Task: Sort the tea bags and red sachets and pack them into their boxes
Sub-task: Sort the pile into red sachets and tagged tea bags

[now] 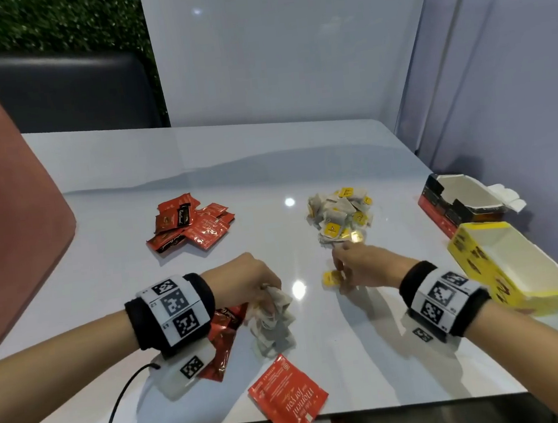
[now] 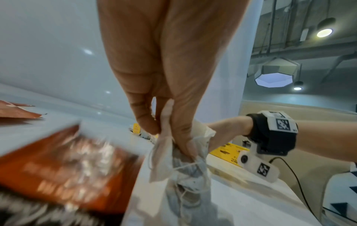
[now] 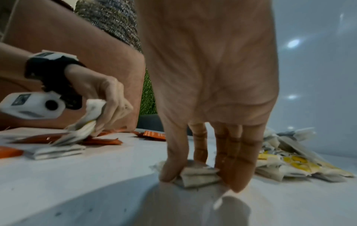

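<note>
My left hand (image 1: 269, 292) (image 2: 166, 135) grips a bunch of white tea bags (image 1: 271, 319) (image 2: 179, 168) that hangs down to the table. Red sachets (image 1: 224, 336) lie under that wrist. My right hand (image 1: 341, 275) (image 3: 194, 170) pinches one tea bag (image 3: 200, 176) between thumb and fingers on the table, with its yellow tag (image 1: 333, 278) showing. Just beyond it is the tea bag pile (image 1: 340, 217) (image 3: 289, 162). A pile of red sachets (image 1: 191, 225) sits at the far left. One red sachet (image 1: 288, 398) overhangs the front edge.
An open yellow box (image 1: 514, 266) lies at the right edge of the white table (image 1: 265, 164), and an open red and black box (image 1: 459, 202) lies behind it. A pink seat back (image 1: 1, 206) stands at the left. A black cable (image 1: 118, 400) runs from my left wrist.
</note>
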Available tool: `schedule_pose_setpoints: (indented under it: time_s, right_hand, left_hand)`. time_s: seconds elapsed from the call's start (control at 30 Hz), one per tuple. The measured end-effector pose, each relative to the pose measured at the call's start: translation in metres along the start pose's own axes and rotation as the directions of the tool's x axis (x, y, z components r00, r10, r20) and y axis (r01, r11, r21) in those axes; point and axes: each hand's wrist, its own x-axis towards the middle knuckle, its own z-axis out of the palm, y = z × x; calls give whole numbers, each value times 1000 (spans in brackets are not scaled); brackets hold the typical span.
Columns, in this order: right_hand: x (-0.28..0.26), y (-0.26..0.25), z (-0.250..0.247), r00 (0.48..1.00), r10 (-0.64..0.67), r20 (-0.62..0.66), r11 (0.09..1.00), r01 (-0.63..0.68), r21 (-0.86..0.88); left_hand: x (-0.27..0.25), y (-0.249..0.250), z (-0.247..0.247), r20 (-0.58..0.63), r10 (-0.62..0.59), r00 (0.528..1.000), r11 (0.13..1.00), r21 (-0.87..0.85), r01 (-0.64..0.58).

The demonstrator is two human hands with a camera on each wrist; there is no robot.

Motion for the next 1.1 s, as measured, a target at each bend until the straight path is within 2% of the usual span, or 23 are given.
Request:
schedule_pose_setpoints:
  time_s: [0.1, 0.23, 0.3, 0.4, 0.47, 0.57, 0.63, 0.7, 0.77, 0.83, 0.87, 0.93, 1.0, 1.1]
  right_hand:
    - [0, -1, 0, 1000, 12, 12, 1000, -12, -13]
    - [-4, 7, -15, 1000, -1, 22, 968, -4, 251]
    - [-4, 13, -33, 996, 13, -88, 947, 16, 320]
    - [3, 25, -62, 945, 93, -313, 932, 28, 362]
    - [16, 34, -73, 918, 157, -365, 924, -5, 383]
    - [28, 38, -73, 879, 225, -420, 965, -142, 220]
    - [22, 26, -66, 866, 167, -471, 985, -125, 118]
    - [9, 1, -55, 892, 43, -449, 997, -12, 73]
    - [-8, -30, -37, 948, -178, -265, 980, 194, 37]
    - [-24, -60, -15, 923, -377, -72, 920, 383, 83]
    - [-30, -73, -5, 902, -431, -18, 897, 431, 101]
    - [-33, -91, 12, 882, -470, 33, 882, 468, 58]
    - [-29, -99, 22, 876, -482, 1, 876, 482, 18]
    - [-23, -93, 24, 890, -454, -49, 886, 457, 81]
  left_hand:
    - [1, -3, -8, -42, 7, 999, 999, -34, -8]
    - [0, -10, -15, -51, -8, 999, 997, -78, 4]
    - [0, -13, -17, -30, -11, 999, 995, -102, 8]
    - [2, -16, -24, -28, -4, 1000, 991, -132, 0]
    - [2, -18, -32, -45, 4, 999, 989, -145, -10]
    - [0, -18, -48, -79, -2, 997, 991, -135, -8]
    - [-4, -18, -63, -120, -7, 993, 993, -116, -7]
    - [-6, -19, -78, -156, -14, 988, 995, -97, -1]
    - [-2, -20, -92, -183, -29, 983, 999, -51, 20]
    - [8, -20, -104, -190, -42, 981, 999, 24, 47]
    - [15, -18, -109, -184, -48, 982, 997, 49, 58]
    - [35, -13, -116, -171, -44, 984, 995, 77, 58]
    - [61, -5, -122, -168, -28, 985, 994, 99, 45]
    - [108, 4, -126, -164, -9, 986, 994, 110, 27]
